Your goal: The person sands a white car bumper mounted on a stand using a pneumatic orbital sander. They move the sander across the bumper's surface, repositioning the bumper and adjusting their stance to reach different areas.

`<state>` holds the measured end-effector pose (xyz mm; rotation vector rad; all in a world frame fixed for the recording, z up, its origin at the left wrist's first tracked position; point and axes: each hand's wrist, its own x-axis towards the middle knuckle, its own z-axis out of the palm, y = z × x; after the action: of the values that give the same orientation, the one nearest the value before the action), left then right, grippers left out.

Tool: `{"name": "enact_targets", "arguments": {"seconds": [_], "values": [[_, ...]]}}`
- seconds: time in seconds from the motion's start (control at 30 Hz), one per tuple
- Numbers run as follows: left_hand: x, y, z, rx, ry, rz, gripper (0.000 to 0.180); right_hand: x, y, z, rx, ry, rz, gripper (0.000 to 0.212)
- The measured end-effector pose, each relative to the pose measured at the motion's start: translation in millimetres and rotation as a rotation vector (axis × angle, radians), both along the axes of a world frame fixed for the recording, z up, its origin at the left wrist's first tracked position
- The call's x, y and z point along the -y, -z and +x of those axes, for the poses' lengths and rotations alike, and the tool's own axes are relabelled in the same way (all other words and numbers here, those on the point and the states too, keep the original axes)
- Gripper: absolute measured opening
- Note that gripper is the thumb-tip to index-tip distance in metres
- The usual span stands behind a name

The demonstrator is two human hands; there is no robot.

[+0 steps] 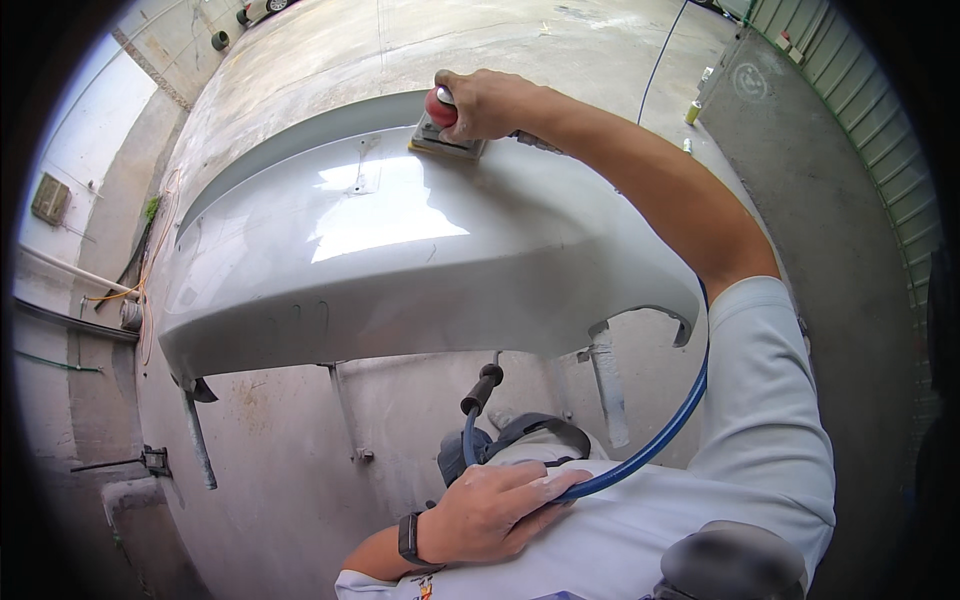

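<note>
A grey car bumper [370, 300], glossy on top, lies across metal stand legs in front of me. My right hand [485, 103] reaches to its far edge, its fingers wrapped round a sander [439, 108] with a red body. The sander's flat rectangular pad rests on the bumper's upper surface. Close to my body, my left hand [490, 512], with a black watch at the wrist, is closed on a blue air hose [640, 458]. The hose curves up the right side behind my right arm; where it joins the sander is hidden.
Stand legs [608, 385] reach down below the bumper. A dark hose sleeve [482, 390] hangs between the bumper and me. Cables [150, 270] run along the left wall. Yellowish cans [692, 112] stand on the floor at the far right, near a corrugated metal wall [880, 130].
</note>
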<state>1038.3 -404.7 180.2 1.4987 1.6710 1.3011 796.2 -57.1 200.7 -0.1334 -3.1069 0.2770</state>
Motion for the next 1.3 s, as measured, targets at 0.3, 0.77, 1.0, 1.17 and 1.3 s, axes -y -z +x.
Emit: {"name": "enact_targets", "arguments": {"seconds": [0.3,0.77,1.0,1.17,1.3], "values": [[58.8,25.4,-132.5,0.11,0.237,0.106,0.046,115.4,-31.3,-103.3,0.011,-0.124,0.123,0.078],[62.0,32.0,-192.5,0.288,0.365,0.154,0.044,128.7,-46.1,-102.8,0.091,-0.082,0.142,0.079],[12.0,34.5,-167.6,0.328,0.381,0.124,0.043,72.6,-30.7,-62.5,0.071,-0.029,0.127,0.078],[-27.4,32.9,-151.5,0.318,0.414,0.071,0.044,19.8,-17.2,-24.7,0.072,0.016,0.127,0.08],[-60.4,34.8,-135.1,0.332,0.404,0.085,0.043,-28.0,-3.3,16.3,0.064,0.048,0.09,0.081]]}}
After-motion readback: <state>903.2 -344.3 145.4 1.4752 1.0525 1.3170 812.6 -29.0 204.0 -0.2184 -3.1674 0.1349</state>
